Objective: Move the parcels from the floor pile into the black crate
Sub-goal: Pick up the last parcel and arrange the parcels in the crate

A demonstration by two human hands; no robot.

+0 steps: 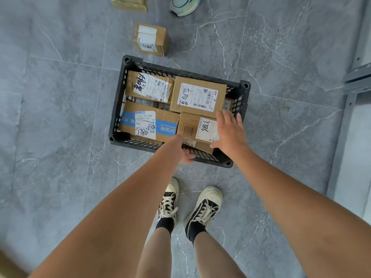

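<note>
Parcels (197,97) fill black crate (128,63); loose box (151,39) beyond.

Black lattice crate (244,91), brown parcels (198,96)

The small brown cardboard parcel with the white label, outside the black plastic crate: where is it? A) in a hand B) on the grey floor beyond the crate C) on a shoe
B: the small brown cardboard parcel sits alone on the grey tiled floor, beyond the black plastic crate.

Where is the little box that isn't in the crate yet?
In the head view, the small parcel sits on the grey floor just beyond the far rim of the black crate, near its left corner.
</note>
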